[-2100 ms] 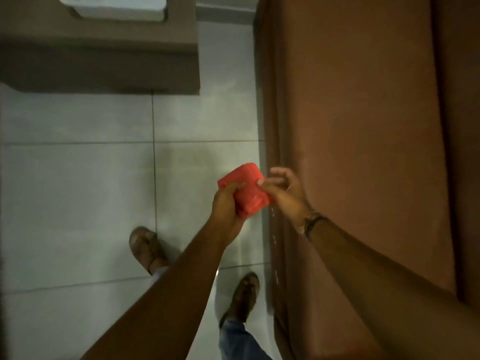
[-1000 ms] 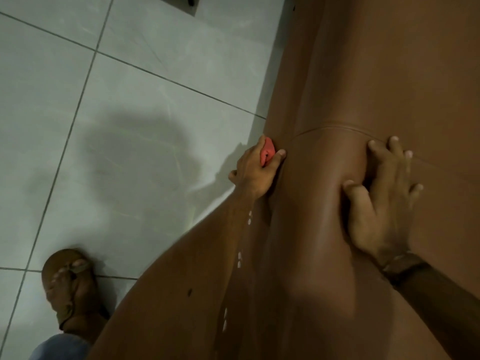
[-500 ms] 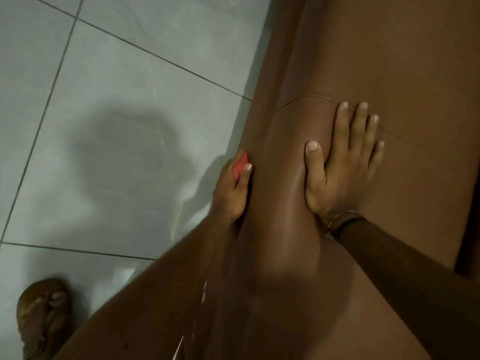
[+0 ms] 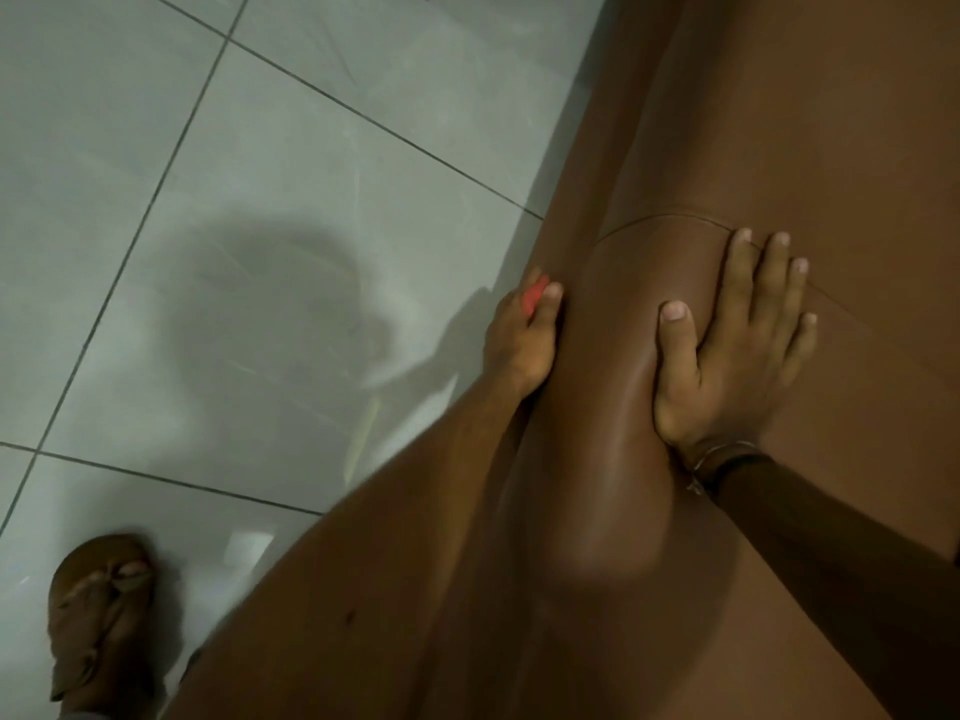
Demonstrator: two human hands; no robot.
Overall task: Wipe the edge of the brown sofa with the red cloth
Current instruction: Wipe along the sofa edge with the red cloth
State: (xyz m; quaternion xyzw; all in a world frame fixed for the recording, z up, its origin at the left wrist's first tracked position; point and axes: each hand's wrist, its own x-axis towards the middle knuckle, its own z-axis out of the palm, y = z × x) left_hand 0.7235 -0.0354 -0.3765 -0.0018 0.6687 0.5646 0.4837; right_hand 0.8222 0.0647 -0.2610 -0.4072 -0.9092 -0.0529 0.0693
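Observation:
The brown sofa (image 4: 779,122) fills the right half of the view, its rounded front edge running from top to bottom. My left hand (image 4: 519,345) presses the red cloth (image 4: 534,298) against the sofa's front face below that edge; only a small red corner shows between thumb and fingers. My right hand (image 4: 737,345) lies flat with fingers spread on the sofa's top, next to a seam, with a bracelet at the wrist.
Pale grey floor tiles (image 4: 234,226) with dark grout lines lie to the left of the sofa. My foot in a brown sandal (image 4: 98,615) stands at the lower left. A shadow falls across the tiles.
The cloth was held by both hands in the air, then the left hand pressed it to the sofa's front. My right hand flattened on top. In the last half second little has shifted.

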